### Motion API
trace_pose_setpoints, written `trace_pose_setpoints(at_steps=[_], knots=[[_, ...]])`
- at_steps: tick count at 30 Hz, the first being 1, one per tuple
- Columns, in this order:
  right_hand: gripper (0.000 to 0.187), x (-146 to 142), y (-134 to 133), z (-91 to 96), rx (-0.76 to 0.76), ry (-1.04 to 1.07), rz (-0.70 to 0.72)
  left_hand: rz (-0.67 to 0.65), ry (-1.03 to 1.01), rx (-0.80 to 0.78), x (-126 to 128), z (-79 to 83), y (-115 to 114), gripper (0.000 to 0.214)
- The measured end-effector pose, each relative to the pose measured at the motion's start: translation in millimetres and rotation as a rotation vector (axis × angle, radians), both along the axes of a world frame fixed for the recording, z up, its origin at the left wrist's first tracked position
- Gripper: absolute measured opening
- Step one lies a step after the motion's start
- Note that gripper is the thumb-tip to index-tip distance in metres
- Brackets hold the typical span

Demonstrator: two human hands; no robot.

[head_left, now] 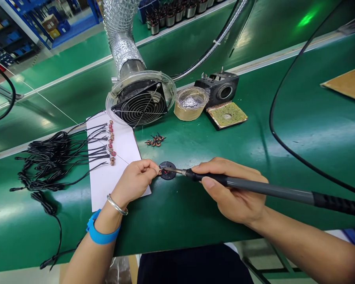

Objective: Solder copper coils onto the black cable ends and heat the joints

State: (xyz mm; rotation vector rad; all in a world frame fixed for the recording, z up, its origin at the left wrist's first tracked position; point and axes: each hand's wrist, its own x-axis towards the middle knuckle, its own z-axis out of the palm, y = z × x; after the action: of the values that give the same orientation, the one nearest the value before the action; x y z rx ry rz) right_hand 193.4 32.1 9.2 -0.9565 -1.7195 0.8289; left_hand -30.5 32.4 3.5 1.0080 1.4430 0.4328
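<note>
In my right hand (233, 189) is a soldering iron (254, 186), gripped like a pen near its front end. Its metal tip reaches left over a small round black disc (171, 174) on the bench. My left hand (137, 177) pinches at the disc's left edge, fingertips pressed together; what lies between them is too small to make out. Small reddish bits show on the disc by the tip. Just behind it lies a little pile of small coils with black leads (155, 140). A white sheet (99, 189) extends under my left hand.
Black cables (49, 154) lie bundled at left, their ends on the sheet beside a row of small copper-red coils (111, 138). Behind stand a fume fan (142, 102), a tape roll (189, 112) with silvery material inside, and an iron stand (221, 88) with a yellow sponge (227, 114). A black cord (272, 114) loops at right.
</note>
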Motion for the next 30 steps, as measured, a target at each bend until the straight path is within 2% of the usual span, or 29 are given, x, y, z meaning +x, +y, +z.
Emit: trace_pose_setpoints(at_steps=[10,13,16,20,22,27,30], knots=[[0.016,2,-3,-2.0,-0.033,0.037,-0.02,-0.006,-0.003,0.012,1,0.7,-1,0.018],[0.023,1,-3,-1.4,-0.059,0.087,-0.027,-0.025,-0.002,0.021,-1,0.4,-3,0.018],[0.029,-5,4,-1.2,-0.084,-0.015,0.06,-0.063,0.01,0.022,-2,2.7,-6,0.022],[0.02,-21,22,-8.0,0.052,-0.257,0.302,-0.125,0.064,0.077,-1,6.5,-10,0.029],[0.018,-27,29,-13.7,0.111,-0.342,0.366,-0.147,0.089,0.117,-1,6.7,-12,0.031],[0.017,-34,33,-21.1,0.174,-0.435,0.427,-0.168,0.136,0.15,0,8.8,-14,0.031],[0.021,-32,30,-20.2,0.212,-0.431,0.414,-0.177,0.198,0.175,2,13.7,-15,0.029]])
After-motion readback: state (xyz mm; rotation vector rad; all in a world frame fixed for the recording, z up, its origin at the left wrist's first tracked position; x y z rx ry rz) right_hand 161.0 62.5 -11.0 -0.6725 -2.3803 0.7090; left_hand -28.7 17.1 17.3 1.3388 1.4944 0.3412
